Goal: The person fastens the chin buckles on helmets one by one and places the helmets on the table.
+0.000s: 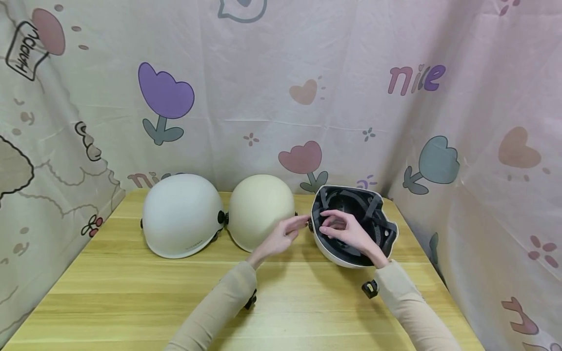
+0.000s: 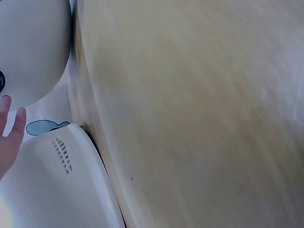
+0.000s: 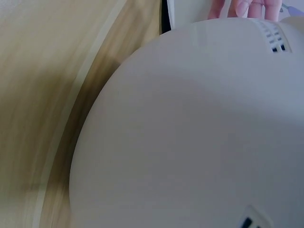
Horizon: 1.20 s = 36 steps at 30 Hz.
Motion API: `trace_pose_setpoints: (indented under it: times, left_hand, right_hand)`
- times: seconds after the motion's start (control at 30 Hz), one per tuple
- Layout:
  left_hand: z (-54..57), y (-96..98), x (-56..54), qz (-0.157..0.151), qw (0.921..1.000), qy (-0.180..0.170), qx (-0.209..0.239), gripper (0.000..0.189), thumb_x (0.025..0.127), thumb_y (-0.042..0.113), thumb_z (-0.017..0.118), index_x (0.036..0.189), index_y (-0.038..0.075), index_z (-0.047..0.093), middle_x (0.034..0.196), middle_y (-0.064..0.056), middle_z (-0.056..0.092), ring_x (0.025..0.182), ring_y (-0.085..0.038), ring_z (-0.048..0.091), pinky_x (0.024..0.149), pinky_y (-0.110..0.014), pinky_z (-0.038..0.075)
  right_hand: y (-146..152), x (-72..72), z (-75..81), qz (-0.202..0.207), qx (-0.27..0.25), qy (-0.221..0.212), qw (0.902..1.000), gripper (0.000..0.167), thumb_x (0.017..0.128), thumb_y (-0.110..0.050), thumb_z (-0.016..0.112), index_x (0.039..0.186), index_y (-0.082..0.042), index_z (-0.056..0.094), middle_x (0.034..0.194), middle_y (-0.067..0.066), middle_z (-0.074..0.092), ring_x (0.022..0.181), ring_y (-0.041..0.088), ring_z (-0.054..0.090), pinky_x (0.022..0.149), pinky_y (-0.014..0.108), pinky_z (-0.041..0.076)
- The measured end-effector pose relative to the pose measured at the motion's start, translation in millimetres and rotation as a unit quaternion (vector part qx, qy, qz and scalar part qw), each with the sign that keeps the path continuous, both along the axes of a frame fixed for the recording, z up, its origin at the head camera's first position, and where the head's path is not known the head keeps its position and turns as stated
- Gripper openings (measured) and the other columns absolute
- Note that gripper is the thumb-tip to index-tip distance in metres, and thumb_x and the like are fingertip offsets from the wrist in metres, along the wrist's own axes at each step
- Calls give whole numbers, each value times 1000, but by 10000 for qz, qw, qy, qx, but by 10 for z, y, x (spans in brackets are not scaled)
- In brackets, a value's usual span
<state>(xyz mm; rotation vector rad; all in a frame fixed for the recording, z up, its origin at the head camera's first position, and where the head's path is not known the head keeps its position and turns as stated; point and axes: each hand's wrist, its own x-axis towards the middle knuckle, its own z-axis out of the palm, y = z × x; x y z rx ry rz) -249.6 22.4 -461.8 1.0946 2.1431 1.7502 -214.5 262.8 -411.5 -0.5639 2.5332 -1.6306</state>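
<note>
An upturned white helmet (image 1: 335,261) lies on the right of the table, its black lining, padding and straps facing up. My right hand (image 1: 347,231) hovers over its opening with bent fingers and the thumb apart, nothing seen between them. In the right wrist view the pale shell (image 3: 190,123) fills most of the picture, and fingertips show past its edge. My left hand (image 1: 283,235) reaches with extended fingers to the helmet's left rim, fingertips right by the black side knob (image 1: 311,224). The left wrist view shows only part of that hand (image 2: 9,135), beside a vented shell (image 2: 61,171).
A cream helmet (image 1: 259,209) stands upright in the middle, partly behind the left hand. Left of it stands a white helmet (image 1: 182,214), their side knobs close together. All sit on a wooden table (image 1: 131,297) backed by a printed curtain (image 1: 246,97).
</note>
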Motion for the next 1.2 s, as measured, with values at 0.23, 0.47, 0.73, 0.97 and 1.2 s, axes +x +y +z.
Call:
trace_pose_setpoints:
  times: [0.23,0.47,0.73,0.97,1.2]
  left_hand:
    - [14,-25,9,-531,9969,-439,385,55,97,-16,38,151,-10,30,157,-28,37,138,-45,48,119,-52,35]
    - [11,-32,6,-546,9956,-660,386,53,101,-9,41,153,-8,28,158,-26,36,139,-44,47,120,-55,33]
    - [16,-6,10,-463,9967,-556,364,52,103,-6,39,154,-7,28,159,-25,36,145,-41,41,121,-55,33]
    - [31,1,28,-406,9972,-504,369,58,102,-6,43,157,-1,26,162,-21,31,150,-40,32,121,-57,31]
    - [52,-1,43,-27,9990,-443,89,62,103,6,52,159,6,25,166,-18,24,149,-46,30,122,-55,30]
  right_hand:
    - [-86,11,-38,-499,521,311,9969,50,85,-12,80,128,3,58,100,21,67,83,14,70,76,19,58]
    - [-196,49,-7,-1038,1293,743,9833,50,81,-23,84,122,-3,63,93,14,73,79,17,71,73,21,58]
    - [-212,67,90,-1381,1201,1228,9754,48,81,-13,78,125,0,65,86,14,74,75,17,73,69,18,57]
    - [-327,261,411,-1565,441,1350,9774,50,84,1,72,132,8,59,83,25,71,70,7,67,69,13,55]
    - [-342,292,460,-1619,-99,1443,9761,59,85,5,70,141,6,51,80,26,67,68,3,65,70,11,55]
